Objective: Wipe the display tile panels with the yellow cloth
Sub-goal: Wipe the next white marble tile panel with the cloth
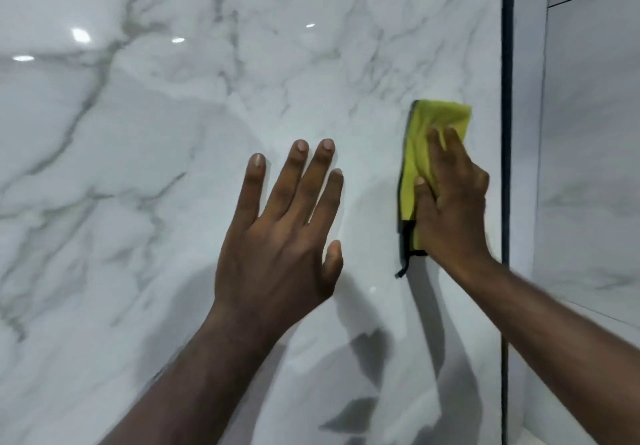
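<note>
A glossy white tile panel (156, 167) with grey marble veins fills most of the view. My right hand (450, 202) presses a folded yellow cloth (433, 122) with a dark edge flat against the panel, close to its right border. The fingers lie over the cloth and the thumb sits on its left side. My left hand (280, 233) rests against the panel to the left of the cloth, fingers straight and spread, holding nothing.
A dark vertical frame strip (507, 98) bounds the panel on the right. Beyond it stands another pale marble tile panel (588, 167), with a thin dark seam across its top. Ceiling lights reflect in the upper left of the gloss.
</note>
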`<state>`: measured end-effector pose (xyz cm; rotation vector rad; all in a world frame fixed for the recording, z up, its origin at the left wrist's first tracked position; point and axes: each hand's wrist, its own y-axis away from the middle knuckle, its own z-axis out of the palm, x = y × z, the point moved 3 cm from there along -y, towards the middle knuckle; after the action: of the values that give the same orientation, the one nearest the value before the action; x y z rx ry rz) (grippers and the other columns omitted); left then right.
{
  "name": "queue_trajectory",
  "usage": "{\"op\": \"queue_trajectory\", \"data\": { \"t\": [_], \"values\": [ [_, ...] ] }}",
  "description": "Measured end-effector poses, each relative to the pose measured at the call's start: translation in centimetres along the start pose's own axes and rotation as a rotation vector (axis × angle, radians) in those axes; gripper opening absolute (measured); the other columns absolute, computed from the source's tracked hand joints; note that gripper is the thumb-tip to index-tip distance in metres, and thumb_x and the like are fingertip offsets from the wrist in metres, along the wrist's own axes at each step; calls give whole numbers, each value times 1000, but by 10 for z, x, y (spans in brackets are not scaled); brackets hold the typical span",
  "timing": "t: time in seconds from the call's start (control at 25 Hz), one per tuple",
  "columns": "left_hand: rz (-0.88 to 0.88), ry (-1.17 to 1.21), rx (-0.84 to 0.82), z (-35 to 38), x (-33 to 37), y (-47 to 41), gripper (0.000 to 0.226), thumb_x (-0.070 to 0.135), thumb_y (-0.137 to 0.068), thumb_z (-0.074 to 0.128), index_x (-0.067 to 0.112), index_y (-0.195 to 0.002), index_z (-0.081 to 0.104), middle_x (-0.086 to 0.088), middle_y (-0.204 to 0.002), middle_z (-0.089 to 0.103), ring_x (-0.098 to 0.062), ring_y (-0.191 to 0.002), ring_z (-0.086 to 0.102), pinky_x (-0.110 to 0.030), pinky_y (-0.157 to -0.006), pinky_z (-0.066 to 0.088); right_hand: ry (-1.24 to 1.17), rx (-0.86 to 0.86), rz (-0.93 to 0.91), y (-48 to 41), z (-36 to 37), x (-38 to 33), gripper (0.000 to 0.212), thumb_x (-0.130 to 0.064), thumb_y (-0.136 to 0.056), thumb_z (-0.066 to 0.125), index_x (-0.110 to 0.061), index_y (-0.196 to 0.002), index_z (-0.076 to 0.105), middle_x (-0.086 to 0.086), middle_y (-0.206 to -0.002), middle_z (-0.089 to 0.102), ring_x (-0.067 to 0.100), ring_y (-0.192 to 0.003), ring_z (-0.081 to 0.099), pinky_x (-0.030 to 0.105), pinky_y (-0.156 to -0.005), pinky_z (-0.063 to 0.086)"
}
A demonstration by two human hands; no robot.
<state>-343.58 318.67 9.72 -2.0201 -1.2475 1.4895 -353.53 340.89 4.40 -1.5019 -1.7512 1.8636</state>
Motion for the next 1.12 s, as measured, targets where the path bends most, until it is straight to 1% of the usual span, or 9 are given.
{"op": "queue_trajectory", "data": {
  "t": [0.08,0.2,0.36,0.44,0.56,0.72,0.8,0.96,1.12],
  "values": [
    [23,4,-12,9,14,-17,77,39,-98,57,7,-166,42,-14,-181,17,-34,-168,16,-65,-134,11,31,-7,-109,-21,-3,20,65,-16,-107,52,-33,-167,32,-4,-176,21,37,-149,37,37,-113,31],
    [93,7,-41,26,37,-29,82,42,-100,55,6,-170,32,-13,-182,11,-33,-168,17,-59,-136,10,-69,16,328,-37,1,68,66,-16,-111,44,-37,-169,21,-7,-179,10,30,-159,25,40,-118,28],
    [162,-47,-34,38,43,-29,81,44,-107,46,2,-172,21,-15,-183,10,-33,-168,19,-59,-135,18,-22,-26,14,-49,0,81,65,-25,-110,45,-37,-169,21,-5,-178,13,22,-159,23,4,-114,4],
    [153,-60,-42,39,43,-28,81,44,-107,45,1,-171,22,-16,-182,11,-33,-167,19,-60,-135,17,-9,7,40,-77,-1,103,64,-28,-109,41,-36,-169,21,-5,-178,13,23,-161,22,9,-114,10],
    [123,-60,-48,41,48,-27,82,43,-105,47,-1,-170,25,-18,-181,15,-35,-167,21,-62,-134,18,-90,37,494,-56,8,129,62,-28,-112,33,-40,-169,14,-9,-179,9,28,-161,19,37,-122,16],
    [139,-119,-83,41,50,-30,86,49,-106,44,-1,-171,18,-18,-182,12,-36,-167,19,-62,-134,16,-43,-42,38,-48,3,95,64,-30,-110,40,-31,-170,18,-11,-175,11,6,-157,17,15,-123,4],
    [143,-135,-95,41,50,-29,88,50,-106,44,0,-172,17,-17,-182,10,-35,-168,17,-61,-135,13,-17,-18,-69,-83,-2,100,62,-27,-110,43,-32,-169,22,-15,-172,12,4,-153,20,15,-123,8],
    [147,-152,-104,38,50,-28,89,51,-106,44,0,-172,15,-17,-182,9,-35,-168,15,-60,-135,12,-135,20,405,-86,3,111,64,-24,-109,34,-37,-170,18,-7,-179,8,24,-162,20,38,-128,15],
    [147,-144,-103,38,51,-32,87,50,-106,43,0,-172,16,-17,-182,9,-35,-168,14,-61,-135,11,-81,30,-145,-106,-2,65,64,-15,-107,43,-22,-168,28,-8,-172,14,16,-162,20,32,-131,16]
  ]
}}
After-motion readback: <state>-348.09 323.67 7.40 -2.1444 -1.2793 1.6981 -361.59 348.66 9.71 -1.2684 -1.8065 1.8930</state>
